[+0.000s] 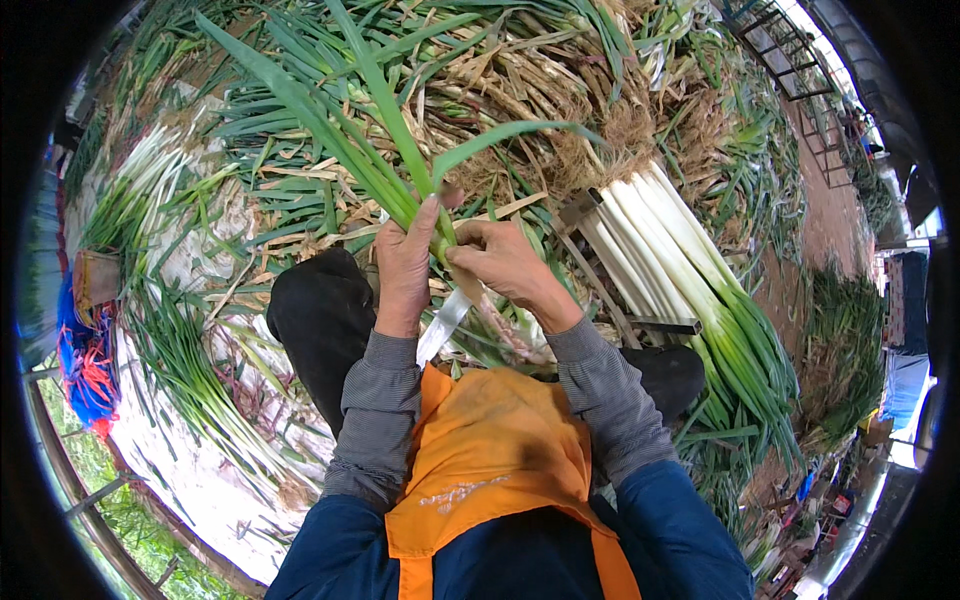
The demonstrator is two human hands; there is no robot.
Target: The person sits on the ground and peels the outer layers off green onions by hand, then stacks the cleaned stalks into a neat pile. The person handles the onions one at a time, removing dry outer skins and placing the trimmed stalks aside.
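My left hand [406,262] is wrapped around a large green onion [394,187], thumb pointing up along its stalk. The long green leaves fan out away from me, and one bends over to the right. My right hand [506,262] pinches the same stalk lower down, fingertips close to my left thumb. Below the fingers hangs a pale, pinkish strip [491,319]; whether it is the stem or a loose sheath I cannot tell. To the right, cleaned white-stemmed green onions [667,247] lie side by side on a metal frame [607,289].
Uncleaned onions [517,82] with dry leaves and roots are heaped ahead. Thinner green onions [217,405] lie on a white sheet [172,480] at left, near blue and red material [86,360]. Leaf scraps cover the ground. A metal rack [795,67] stands far right.
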